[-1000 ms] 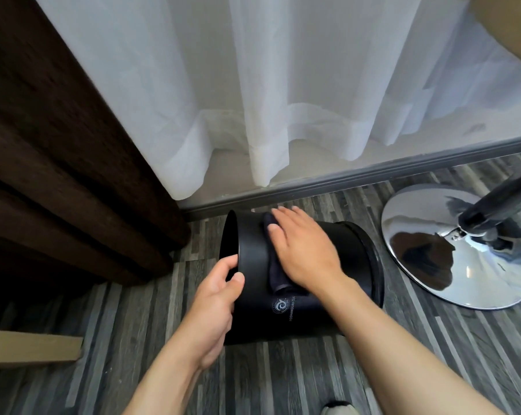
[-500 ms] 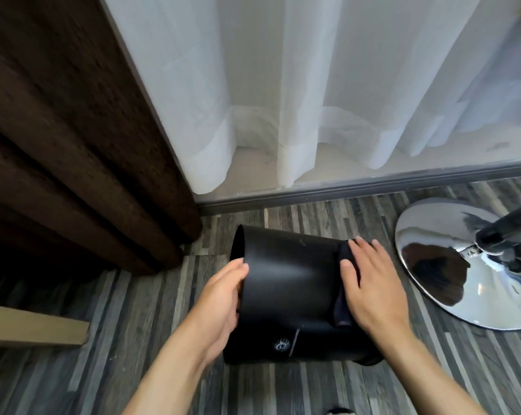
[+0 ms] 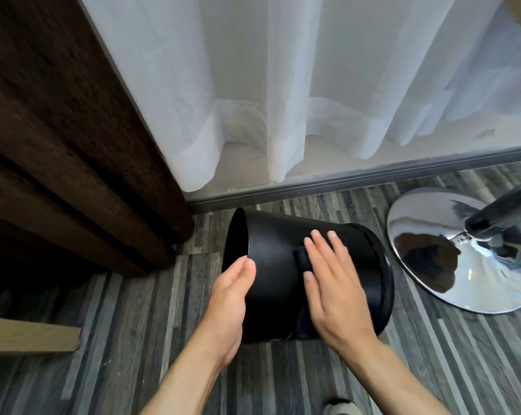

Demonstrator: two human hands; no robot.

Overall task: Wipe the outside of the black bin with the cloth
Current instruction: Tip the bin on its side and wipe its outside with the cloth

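The black bin [image 3: 271, 250] lies on its side on the striped grey floor, its open mouth facing left. My left hand [image 3: 228, 304] grips the rim at the mouth, thumb on the outside wall. My right hand [image 3: 332, 286] lies flat on the bin's upper side, pressing a dark cloth [image 3: 301, 259] against it. Only the cloth's left edge and a strip hanging below my palm show; the rest is under the hand.
A chrome disc base [image 3: 451, 265] with a dark pole stands right of the bin. White sheer curtains [image 3: 283, 100] hang behind, over a grey floor rail. A dark brown curtain [image 3: 58, 145] fills the left. A pale wooden piece [image 3: 28, 336] lies at the lower left.
My right hand and the cloth slid from the bin's base end back toward its middle. The bin has rolled a little, so the logo no longer shows. My left hand stays on the rim.
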